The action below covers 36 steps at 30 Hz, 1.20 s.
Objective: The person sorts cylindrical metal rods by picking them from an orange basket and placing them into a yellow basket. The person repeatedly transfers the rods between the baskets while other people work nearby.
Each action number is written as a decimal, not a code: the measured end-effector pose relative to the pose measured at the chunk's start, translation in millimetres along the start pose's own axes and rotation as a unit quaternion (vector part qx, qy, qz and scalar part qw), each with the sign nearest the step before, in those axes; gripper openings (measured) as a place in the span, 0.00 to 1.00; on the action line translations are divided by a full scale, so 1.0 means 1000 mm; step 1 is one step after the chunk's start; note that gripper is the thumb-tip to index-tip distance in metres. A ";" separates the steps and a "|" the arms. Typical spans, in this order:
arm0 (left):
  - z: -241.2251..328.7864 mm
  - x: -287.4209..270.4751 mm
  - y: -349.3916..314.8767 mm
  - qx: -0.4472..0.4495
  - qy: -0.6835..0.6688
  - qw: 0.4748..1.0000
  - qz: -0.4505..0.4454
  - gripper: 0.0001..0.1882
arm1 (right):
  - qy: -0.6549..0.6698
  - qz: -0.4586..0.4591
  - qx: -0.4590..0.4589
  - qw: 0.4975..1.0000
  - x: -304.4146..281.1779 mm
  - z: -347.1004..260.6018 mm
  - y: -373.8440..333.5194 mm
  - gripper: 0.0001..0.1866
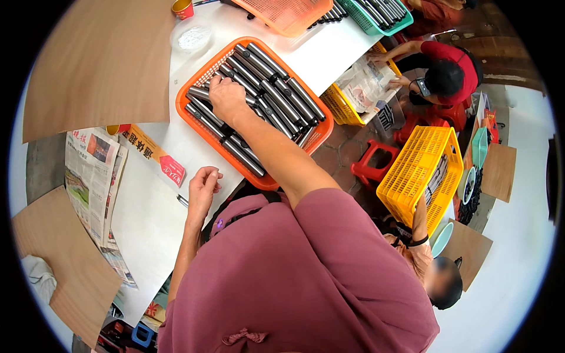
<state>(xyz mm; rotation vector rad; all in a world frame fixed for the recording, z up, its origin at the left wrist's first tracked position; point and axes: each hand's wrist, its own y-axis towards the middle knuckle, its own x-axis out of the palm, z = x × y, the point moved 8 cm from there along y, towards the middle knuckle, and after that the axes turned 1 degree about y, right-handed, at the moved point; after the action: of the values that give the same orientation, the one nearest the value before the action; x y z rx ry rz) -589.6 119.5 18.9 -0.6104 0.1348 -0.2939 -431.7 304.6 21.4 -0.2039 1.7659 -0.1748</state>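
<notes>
An orange plastic basket (184, 113) on the white table holds many silver metal tubes (281, 100) with black bands and ends, lying roughly side by side. Reaching into its left part, my right hand (228, 99) has its fingers closed over a tube, most of which the hand covers. My left hand (203, 187) hovers by the basket's lower left side, near the table edge. Its fingers are loosely curled and apart, with nothing visible in them. A small silver pen-like piece (182, 200) lies just left of that hand.
Left are wooden boards (106, 70) and newspapers (88, 182). A clear bowl of white bits (193, 38) stands behind the basket, near another orange basket (288, 15) and a green one (385, 23). Rightward, people sit by yellow crates (406, 173) and a red stool (374, 160).
</notes>
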 end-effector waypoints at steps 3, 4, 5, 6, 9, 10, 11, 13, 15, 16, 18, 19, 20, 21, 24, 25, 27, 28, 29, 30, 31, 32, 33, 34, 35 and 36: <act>0.010 0.002 0.005 0.012 -0.002 1.000 -0.007 0.12 | 0.063 -0.022 0.019 0.998 -0.005 0.010 -0.001 0.22; 0.014 0.003 0.007 0.015 -0.003 1.000 -0.010 0.13 | 0.088 -0.013 0.025 0.996 -0.004 0.015 -0.003 0.21; 0.019 0.001 0.008 0.017 -0.026 1.000 0.001 0.13 | 0.124 0.000 0.029 0.992 -0.015 0.018 -0.012 0.20; 0.025 -0.001 0.009 0.020 -0.048 0.999 0.011 0.13 | 0.160 0.020 0.019 0.987 -0.022 0.019 -0.020 0.20; 0.039 0.000 0.020 0.033 -0.119 0.992 0.003 0.17 | 0.308 0.002 0.038 0.951 -0.042 0.023 -0.050 0.22; 0.049 0.003 0.023 0.043 -0.156 0.987 0.007 0.19 | 0.363 -0.035 0.046 0.930 -0.044 0.021 -0.063 0.24; 0.055 0.006 0.026 0.053 -0.194 0.979 0.012 0.21 | 0.416 -0.072 0.051 0.905 -0.042 0.017 -0.075 0.25; 0.064 0.019 0.038 0.055 -0.292 0.954 -0.037 0.28 | 0.557 -0.098 0.019 0.824 -0.041 0.004 -0.103 0.31; 0.077 0.033 0.040 0.037 -0.392 0.918 -0.045 0.29 | 0.537 -0.131 0.007 0.833 -0.063 -0.009 -0.133 0.35; 0.078 0.042 0.043 0.025 -0.400 0.909 -0.112 0.29 | 0.529 -0.130 0.004 0.838 -0.068 -0.011 -0.143 0.37; 0.088 0.057 0.040 0.026 -0.407 0.901 -0.150 0.28 | 0.501 -0.134 -0.005 0.855 -0.078 -0.005 -0.152 0.40; 0.091 0.064 0.039 0.027 -0.413 0.899 -0.146 0.28 | 0.505 -0.119 -0.009 0.854 -0.077 0.002 -0.154 0.39; 0.091 0.071 0.039 0.019 -0.412 0.898 -0.154 0.27 | 0.508 -0.106 -0.013 0.855 -0.077 0.009 -0.156 0.39; 0.091 0.079 0.039 0.012 -0.411 0.897 -0.162 0.27 | 0.511 -0.092 -0.016 0.855 -0.079 0.016 -0.159 0.39; 0.083 0.092 0.046 -0.017 -0.401 0.902 -0.159 0.25 | 0.548 -0.062 0.015 0.834 -0.082 0.040 -0.176 0.36; 0.079 0.096 0.048 -0.027 -0.397 0.905 -0.152 0.25 | 0.558 -0.044 0.017 0.828 -0.082 0.047 -0.180 0.36; 0.084 0.111 0.042 -0.040 -0.405 0.899 -0.161 0.24 | 0.509 -0.019 0.037 0.860 -0.074 0.058 -0.184 0.36; 0.083 0.116 0.039 -0.044 -0.405 0.899 -0.162 0.24 | 0.514 -0.009 0.032 0.857 -0.073 0.061 -0.187 0.36; 0.083 0.121 0.036 -0.049 -0.405 0.898 -0.164 0.24 | 0.519 0.002 0.029 0.854 -0.071 0.064 -0.189 0.36; 0.083 0.125 0.032 -0.061 -0.406 0.895 -0.172 0.23 | 0.528 0.013 0.039 0.848 -0.071 0.068 -0.192 0.33; 0.083 0.129 0.028 -0.064 -0.402 0.896 -0.177 0.23 | 0.543 0.023 0.034 0.839 -0.069 0.072 -0.192 0.29; 0.084 0.132 0.025 -0.065 -0.398 0.897 -0.182 0.23 | 0.548 0.040 0.030 0.835 -0.069 0.075 -0.192 0.27; 0.084 0.134 0.021 -0.065 -0.394 0.898 -0.185 0.23 | 0.553 0.056 0.025 0.831 -0.071 0.078 -0.193 0.25; 0.084 0.135 0.020 -0.056 -0.383 0.904 -0.182 0.23 | 0.556 0.052 0.027 0.829 -0.070 0.081 -0.196 0.24; 0.081 0.137 0.018 -0.058 -0.381 0.905 -0.178 0.24 | 0.559 0.047 0.027 0.828 -0.074 0.083 -0.199 0.23; 0.079 0.138 0.016 -0.059 -0.380 0.907 -0.173 0.25 | 0.561 0.042 0.028 0.826 -0.076 0.085 -0.202 0.22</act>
<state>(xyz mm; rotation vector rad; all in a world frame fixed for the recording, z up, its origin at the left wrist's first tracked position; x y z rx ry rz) -438.4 131.9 68.1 -0.8326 -0.7214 -0.3726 -325.1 125.3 123.1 0.0568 2.9406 -0.3214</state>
